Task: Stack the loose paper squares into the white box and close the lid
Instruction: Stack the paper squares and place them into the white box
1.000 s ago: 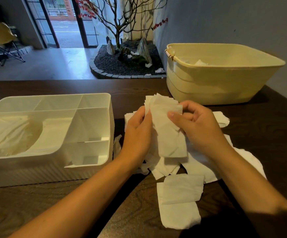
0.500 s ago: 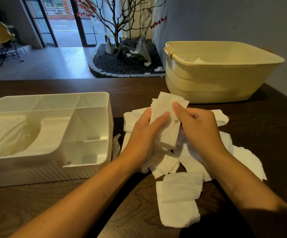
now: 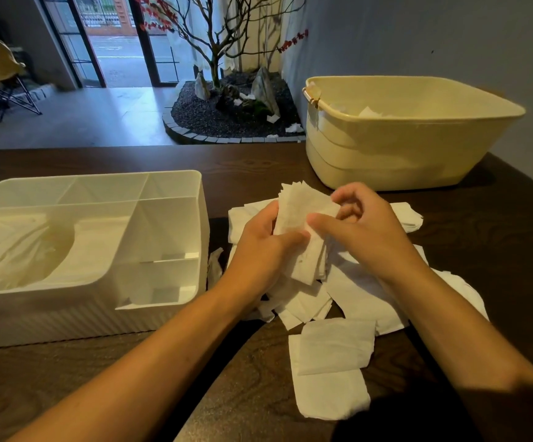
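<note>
Here both hands (image 3: pixel 316 237) grip the paper stack (image 3: pixel 303 231), long axis upright.

You had a small tilted stack of white paper squares (image 3: pixel 303 231) raised above the heap of loose white paper squares (image 3: pixel 351 291) spread on the dark table. The white plastic box with inner compartments (image 3: pixel 163 224) sat open just left of that heap.

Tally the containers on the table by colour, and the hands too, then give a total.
White containers: 1, the white box, lid open.
Yellow containers: 1, the yellow tub.
Hands: 2, the left hand and the right hand, both holding one stack of paper squares.
Total: 4
</note>
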A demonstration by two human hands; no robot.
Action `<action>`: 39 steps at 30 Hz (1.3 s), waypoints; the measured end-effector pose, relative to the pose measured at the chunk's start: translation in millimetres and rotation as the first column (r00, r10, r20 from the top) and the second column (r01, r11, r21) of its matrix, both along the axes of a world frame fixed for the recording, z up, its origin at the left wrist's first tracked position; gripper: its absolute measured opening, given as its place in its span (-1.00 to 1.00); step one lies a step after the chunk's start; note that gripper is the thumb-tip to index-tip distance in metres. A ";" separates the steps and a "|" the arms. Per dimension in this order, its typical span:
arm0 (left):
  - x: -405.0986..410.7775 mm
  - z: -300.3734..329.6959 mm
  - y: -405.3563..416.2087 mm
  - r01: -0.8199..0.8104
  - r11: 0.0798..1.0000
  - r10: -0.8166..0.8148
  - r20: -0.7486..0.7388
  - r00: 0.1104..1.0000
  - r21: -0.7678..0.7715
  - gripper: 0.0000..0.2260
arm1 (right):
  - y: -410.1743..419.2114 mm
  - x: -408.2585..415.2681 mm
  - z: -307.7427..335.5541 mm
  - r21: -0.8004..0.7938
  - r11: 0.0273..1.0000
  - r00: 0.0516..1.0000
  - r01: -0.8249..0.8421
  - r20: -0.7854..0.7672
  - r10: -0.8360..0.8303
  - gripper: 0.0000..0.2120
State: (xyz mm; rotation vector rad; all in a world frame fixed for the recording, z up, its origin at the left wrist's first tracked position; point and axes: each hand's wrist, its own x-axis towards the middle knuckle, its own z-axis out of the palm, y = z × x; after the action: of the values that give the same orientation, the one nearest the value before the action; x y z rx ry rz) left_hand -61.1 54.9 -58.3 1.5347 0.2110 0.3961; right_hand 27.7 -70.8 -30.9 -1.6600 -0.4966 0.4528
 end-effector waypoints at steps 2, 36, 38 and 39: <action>-0.1 0.7 -0.8 0.034 0.999 -0.034 0.003 0.999 0.034 -0.68 | -5.3 3.0 5.1 -0.003 0.999 0.999 -0.036 0.020 0.036 -0.52; 2.3 -9.8 -9.4 -0.219 0.956 0.232 -0.044 0.972 0.195 -0.88 | -33.0 23.0 21.4 -0.887 0.412 0.762 -0.207 0.118 0.637 -0.11; 1.5 -9.9 -9.7 -0.210 0.954 0.224 -0.044 0.974 0.213 -0.86 | -30.2 24.6 16.8 -0.882 0.441 0.781 -0.166 0.155 0.605 -0.04; 1.0 -9.7 -10.3 -0.211 0.951 0.226 -0.040 0.973 0.224 -0.85 | -28.9 24.9 15.5 -0.871 0.464 0.793 -0.164 0.163 0.587 -0.03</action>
State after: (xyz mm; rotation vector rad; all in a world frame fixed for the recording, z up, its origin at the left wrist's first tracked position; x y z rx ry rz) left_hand -60.0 44.6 -68.0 1.7485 0.4020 0.5601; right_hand 52.6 -99.7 -15.4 -2.6333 -1.1740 0.7197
